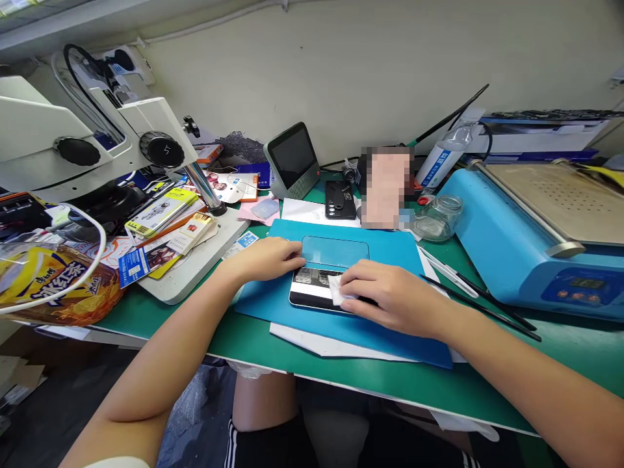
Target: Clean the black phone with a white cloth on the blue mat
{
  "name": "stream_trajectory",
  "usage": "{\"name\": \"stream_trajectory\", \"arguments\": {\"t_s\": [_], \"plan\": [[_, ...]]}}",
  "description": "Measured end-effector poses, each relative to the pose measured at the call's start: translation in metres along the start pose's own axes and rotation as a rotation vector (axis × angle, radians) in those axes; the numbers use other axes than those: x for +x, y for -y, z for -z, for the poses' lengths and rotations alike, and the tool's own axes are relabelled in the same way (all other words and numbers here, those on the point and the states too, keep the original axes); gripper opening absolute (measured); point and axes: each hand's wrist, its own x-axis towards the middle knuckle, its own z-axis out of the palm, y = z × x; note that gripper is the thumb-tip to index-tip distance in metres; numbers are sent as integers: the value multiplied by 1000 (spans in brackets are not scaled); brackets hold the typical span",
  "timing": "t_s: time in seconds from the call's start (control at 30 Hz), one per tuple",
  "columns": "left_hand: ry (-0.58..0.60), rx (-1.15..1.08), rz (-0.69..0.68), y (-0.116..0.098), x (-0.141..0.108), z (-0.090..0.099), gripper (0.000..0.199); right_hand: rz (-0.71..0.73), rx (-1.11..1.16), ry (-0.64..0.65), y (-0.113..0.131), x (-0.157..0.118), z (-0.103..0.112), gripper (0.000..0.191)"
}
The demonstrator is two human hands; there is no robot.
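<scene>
Beneath the white wipe (335, 290) pinched in the right hand (380, 294), the phone (312, 298) is best steadied by the loosely curled left hand (277, 257), its hold unclear.

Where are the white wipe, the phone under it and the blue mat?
White wipe (335, 291): head view, its exposed side.
Phone (311, 290): head view, its uncovered glossy face.
Blue mat (397, 250): head view, bare far-right area.

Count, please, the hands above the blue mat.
2: the left hand is at the upper left of the phone; the right hand holds a white tissue against it. No others show.
</scene>
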Motion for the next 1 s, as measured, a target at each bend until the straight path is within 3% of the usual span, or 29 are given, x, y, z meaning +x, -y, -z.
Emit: {"name": "stream_trajectory", "arguments": {"t_s": [0.23, 0.43, 0.6, 0.77, 1.0], "plan": [[-3, 3, 2, -1, 0, 1, 34, 115, 98, 61, 8, 1, -1, 22], [-5, 3, -2, -1, 0, 0, 33, 29, 73, 10, -1, -2, 1, 23], [-3, 2, -2, -1, -1, 0, 33, 106, 89, 46, 2, 1, -1, 25], [0, 3, 0, -1, 0, 1, 33, 31, 30, -17, -4, 0, 0, 25], [-6, 2, -2, 0, 0, 0, 33, 94, 74, 41, 0, 1, -1, 24]]}}
